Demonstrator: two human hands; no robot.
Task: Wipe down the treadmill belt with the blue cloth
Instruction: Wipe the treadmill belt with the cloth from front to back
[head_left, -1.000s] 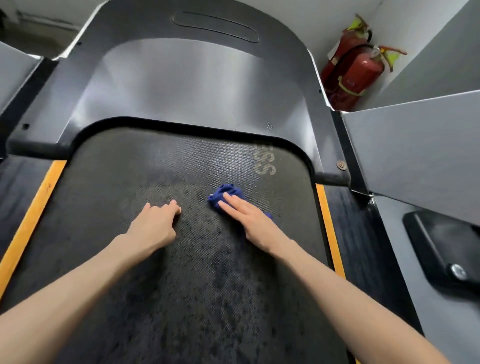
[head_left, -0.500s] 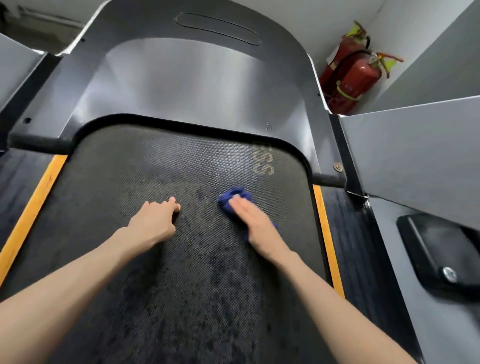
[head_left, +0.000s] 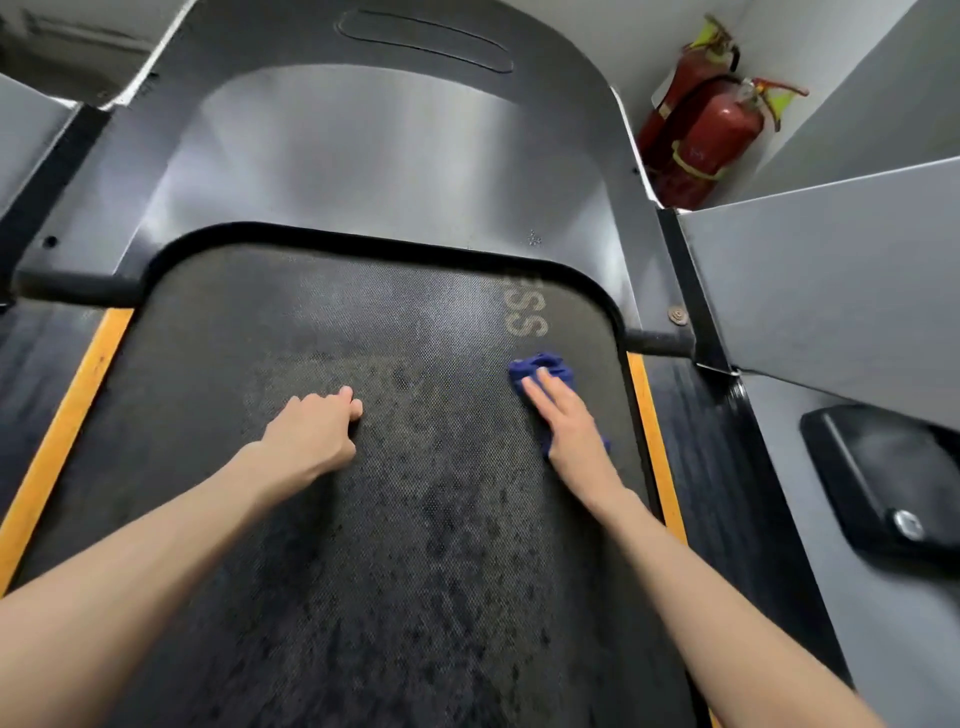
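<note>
Right fingers (head_left: 550, 401) flat on blue cloth (head_left: 524, 370) | left fingers (head_left: 349, 404) curled, empty | extinguishers (head_left: 722, 135) beyond belt (head_left: 415, 519)

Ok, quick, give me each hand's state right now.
Left hand: closed, holding nothing, resting on the treadmill belt.
Right hand: open, flat, pressing the blue cloth.

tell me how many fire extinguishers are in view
2. The front fire extinguisher stands in the far right corner, past the grey panel; the rear fire extinguisher stands right behind it, partly covered. The panel could hide others.
</note>
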